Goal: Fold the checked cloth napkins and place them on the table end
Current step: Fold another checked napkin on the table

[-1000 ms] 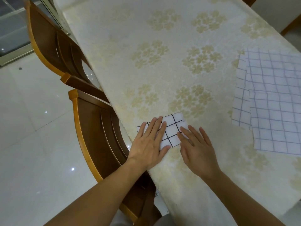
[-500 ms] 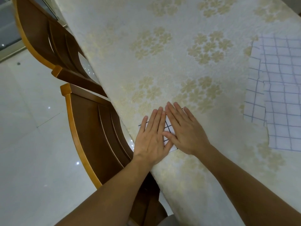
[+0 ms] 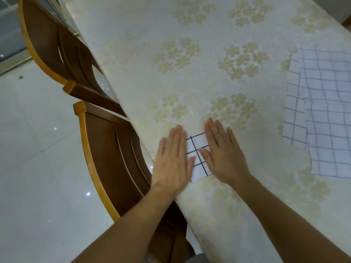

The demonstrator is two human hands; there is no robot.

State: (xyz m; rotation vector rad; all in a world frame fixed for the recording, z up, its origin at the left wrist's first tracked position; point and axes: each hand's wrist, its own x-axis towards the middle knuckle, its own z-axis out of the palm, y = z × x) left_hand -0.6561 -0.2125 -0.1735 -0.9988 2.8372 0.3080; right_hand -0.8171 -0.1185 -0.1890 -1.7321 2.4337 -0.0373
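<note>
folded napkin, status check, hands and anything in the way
Left hand and right hand flat, open, pressing the folded napkin at the table edge. Unfolded napkins wait to the right. Nothing in the way.

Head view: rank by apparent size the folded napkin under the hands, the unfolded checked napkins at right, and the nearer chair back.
1. nearer chair back, though it is closer to the camera.
2. unfolded checked napkins, cut off by the frame.
3. folded napkin, mostly covered by the left hand and right hand.

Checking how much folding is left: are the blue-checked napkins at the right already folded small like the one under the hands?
No: the blue-checked napkins lie spread out flat and overlapping, far larger than the folded napkin between the hands.
</note>
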